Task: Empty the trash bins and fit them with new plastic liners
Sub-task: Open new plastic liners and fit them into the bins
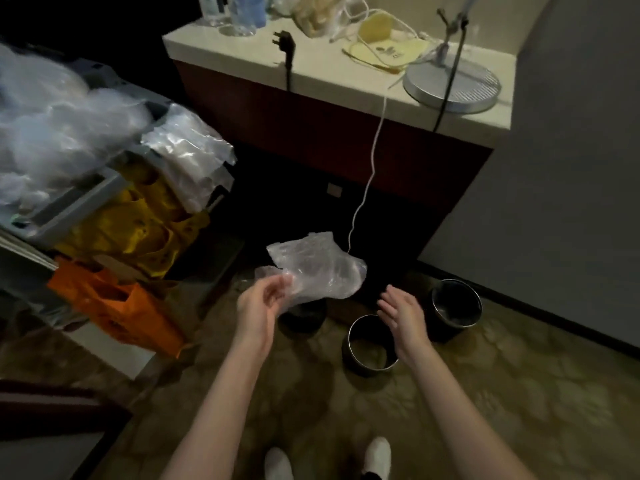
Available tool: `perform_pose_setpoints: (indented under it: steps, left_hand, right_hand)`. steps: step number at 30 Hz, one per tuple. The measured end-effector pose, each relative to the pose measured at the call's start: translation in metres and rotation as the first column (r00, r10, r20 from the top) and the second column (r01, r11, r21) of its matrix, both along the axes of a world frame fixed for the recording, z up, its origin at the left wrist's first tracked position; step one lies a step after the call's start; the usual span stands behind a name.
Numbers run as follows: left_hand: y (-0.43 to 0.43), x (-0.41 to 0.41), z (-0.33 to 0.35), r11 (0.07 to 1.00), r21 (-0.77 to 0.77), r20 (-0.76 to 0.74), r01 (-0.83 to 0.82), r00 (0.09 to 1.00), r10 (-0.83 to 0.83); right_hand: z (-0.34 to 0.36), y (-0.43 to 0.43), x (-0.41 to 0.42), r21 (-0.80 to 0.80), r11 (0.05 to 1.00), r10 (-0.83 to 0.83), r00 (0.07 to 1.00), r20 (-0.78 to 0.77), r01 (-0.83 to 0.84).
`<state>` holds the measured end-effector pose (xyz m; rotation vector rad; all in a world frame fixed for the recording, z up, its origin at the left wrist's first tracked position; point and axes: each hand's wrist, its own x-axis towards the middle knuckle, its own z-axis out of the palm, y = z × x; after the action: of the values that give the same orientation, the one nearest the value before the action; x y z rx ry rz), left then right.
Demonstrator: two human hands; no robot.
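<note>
A crumpled clear plastic liner [317, 268] is pinched at its near edge by the left hand [261, 301], whose fingers are curled round the film, while the rest of the sheet billows toward 1 o'clock of that hand. The right hand [401, 315] is held open and empty, fingers straight, just above the rim of the middle bin [369, 355]. Three dark round bins are set on the patterned floor [485, 393]: the middle one, a second bin [455, 311] at 2 o'clock of it near the wall, and a third bin [301, 320] at 10 o'clock, partly hidden beneath the liner. The two bins whose insides are visible appear unlined. The liner is judged very light, limp and slippery, easily bunched or torn. It is probably best taken by its mouth edge with both hands and spread wide, though where the mouth lies cannot be told. A cart [69, 202] heaped with plastic bags is seen at 9 o'clock, and a tabletop [329, 71] carrying a lamp base [452, 86] at 12 o'clock.
</note>
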<state>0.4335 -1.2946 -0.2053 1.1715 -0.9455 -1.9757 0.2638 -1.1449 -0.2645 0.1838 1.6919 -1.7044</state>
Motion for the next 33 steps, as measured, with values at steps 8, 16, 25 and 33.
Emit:
perform_pose_setpoints:
  steps: [8, 16, 25, 33]
  left_hand:
    - [0.091, -0.095, -0.020, 0.878, -0.239, 0.338, 0.414, 0.884, -0.325]
    - [0.094, -0.118, -0.037, 0.926, -0.308, 0.510, 0.220, 0.860, -0.035]
    - [0.060, -0.092, -0.050, 0.835, -0.351, 0.847, 0.424, 0.525, 0.089]
    - [-0.008, -0.075, -0.079, 0.745, -0.432, 0.878, 0.508, 0.424, 0.221]
  right_hand:
    - [-0.008, 0.011, -0.028, -0.187, 0.921, 0.354, 0.935, 0.028, -0.343]
    - [-0.022, 0.034, -0.083, -0.283, 0.944, 0.255, 0.917, 0.306, -0.168]
    - [-0.034, 0.028, -0.105, -0.267, 0.964, 0.114, 0.888, 0.446, 0.011]
    - [-0.038, 0.017, -0.092, 0.150, 0.948, 0.316, 0.867, -0.385, -0.280]
